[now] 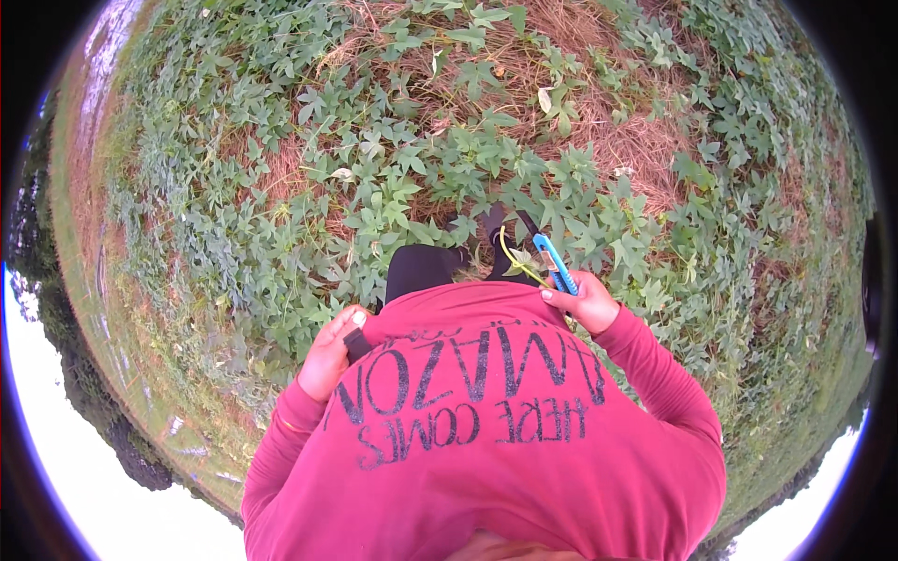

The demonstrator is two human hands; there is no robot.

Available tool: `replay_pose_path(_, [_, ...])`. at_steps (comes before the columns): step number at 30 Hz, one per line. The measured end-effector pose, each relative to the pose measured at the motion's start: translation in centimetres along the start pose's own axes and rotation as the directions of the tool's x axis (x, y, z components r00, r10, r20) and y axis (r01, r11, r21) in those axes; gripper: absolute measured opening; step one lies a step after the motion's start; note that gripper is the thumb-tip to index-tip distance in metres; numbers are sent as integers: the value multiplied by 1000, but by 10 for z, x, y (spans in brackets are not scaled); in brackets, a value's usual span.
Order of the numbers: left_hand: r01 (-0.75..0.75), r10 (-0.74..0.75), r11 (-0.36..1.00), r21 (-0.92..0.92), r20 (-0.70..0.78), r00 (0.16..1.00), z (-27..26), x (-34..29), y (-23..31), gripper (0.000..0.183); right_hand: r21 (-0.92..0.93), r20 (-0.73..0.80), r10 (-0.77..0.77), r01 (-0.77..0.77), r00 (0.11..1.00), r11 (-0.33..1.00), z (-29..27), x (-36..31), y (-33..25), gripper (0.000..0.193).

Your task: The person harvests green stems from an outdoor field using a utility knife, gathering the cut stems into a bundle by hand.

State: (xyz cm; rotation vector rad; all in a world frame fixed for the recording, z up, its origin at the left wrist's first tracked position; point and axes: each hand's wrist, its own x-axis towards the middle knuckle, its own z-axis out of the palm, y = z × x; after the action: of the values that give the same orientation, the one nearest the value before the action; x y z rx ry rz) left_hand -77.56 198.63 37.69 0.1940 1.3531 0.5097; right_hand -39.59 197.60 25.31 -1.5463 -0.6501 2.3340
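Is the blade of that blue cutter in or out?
Out: a dark blade sticks out past the far end of the blue cutter held in the right hand.

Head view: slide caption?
Right hand with blue cutter and green stem, left hand against red shirt, amid leafy vines.

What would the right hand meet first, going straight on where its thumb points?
The right hand would likely meet the red shirt first, though depth is unclear and they may already touch.

Straw-covered ground (647,154) under leafy vines (215,220)
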Motion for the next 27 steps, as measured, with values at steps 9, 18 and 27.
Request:
replay_pose_path(9, [-214, 187, 606, 766, 125, 974, -76, -50, 12, 15, -261, 92, -84, 106, 992, 960, -19, -17, -55, 22])
replay_pose_path(18, [-296, 365, 686, 665, 37, 930, -61, -88, -103, 36, -555, 235, 253, -84, 939, 828, 1, -12, -80, 37])
replay_pose_path(27, [-387, 543, 516, 764, 58, 838, -50, -84, -155, 30, -648, 379, 204, 102, 903, 754, 22, 28, -95, 20])
